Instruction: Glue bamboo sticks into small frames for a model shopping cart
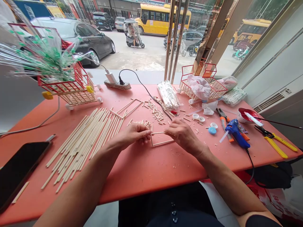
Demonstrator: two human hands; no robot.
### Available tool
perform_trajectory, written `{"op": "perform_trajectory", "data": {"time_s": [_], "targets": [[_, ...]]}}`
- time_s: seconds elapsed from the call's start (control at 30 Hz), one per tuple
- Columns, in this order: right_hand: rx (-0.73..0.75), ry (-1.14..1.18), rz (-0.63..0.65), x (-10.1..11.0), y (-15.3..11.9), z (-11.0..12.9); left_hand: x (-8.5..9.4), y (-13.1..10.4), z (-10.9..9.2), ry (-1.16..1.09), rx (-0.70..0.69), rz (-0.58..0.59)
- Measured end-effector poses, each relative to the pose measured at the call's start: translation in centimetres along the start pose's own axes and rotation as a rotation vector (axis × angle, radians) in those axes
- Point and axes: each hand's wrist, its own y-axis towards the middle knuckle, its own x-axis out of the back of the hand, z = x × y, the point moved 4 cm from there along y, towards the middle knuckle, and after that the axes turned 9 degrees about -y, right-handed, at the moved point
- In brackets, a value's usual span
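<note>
A red table (142, 167) fills the view, set against a window onto a street. At its left edge lies a dark phone (19, 170). Beside that, a broad spread of long wooden sticks (87, 138) fans across the surface, uncut and loose. At the far left stands a finished small cart (71, 88) of sticks with red trim, stuffed with clear wrappers; a second cart (201, 83) stands at the far right holding plastic bags. Between them lie a power strip (117, 84) and a foil pack (168, 94).

To the right lies a blue glue gun (235, 132), with pliers (222, 118) near it and yellow cutters (276, 142) further out. Short offcuts (155, 112) are scattered mid-table, and an open stick frame (129, 108) lies flat behind them.

In the middle both hands work on a small frame (161, 140) resting on the table. The left hand (132, 135) is closed, pinching one end of a short stick (158, 133); the right hand (182, 134) is curled, fingertips on the other end, setting it across the frame's open top.

Judging by this, the frame has three sides joined and its fourth is just being placed. With so many sticks untouched, most of a further cart seems left to build.
</note>
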Motion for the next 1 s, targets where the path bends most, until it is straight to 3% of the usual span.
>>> {"op": "perform_trajectory", "data": {"time_s": [0.23,0.73,0.83,0.93,1.0], "targets": [[0.019,0.001,0.011,-0.2,-0.1,0.0,-0.5,0.0,-0.1,0.090,-0.043,-0.028],[0.004,0.053,0.008,-0.2,0.1,-0.1,-0.4,-0.2,-0.2,0.047,-0.022,-0.088],[-0.134,0.192,-0.135,1.1,0.2,-1.2,0.1,-0.1,0.1,-0.014,0.027,-0.136],[-0.412,0.311,-0.334,2.7,-0.3,-3.4,0.5,-0.3,0.2,-0.125,0.086,-0.186],[-0.618,0.306,-0.374,3.3,-1.0,-5.0,0.9,-0.3,0.2,-0.187,0.101,-0.220]]}}
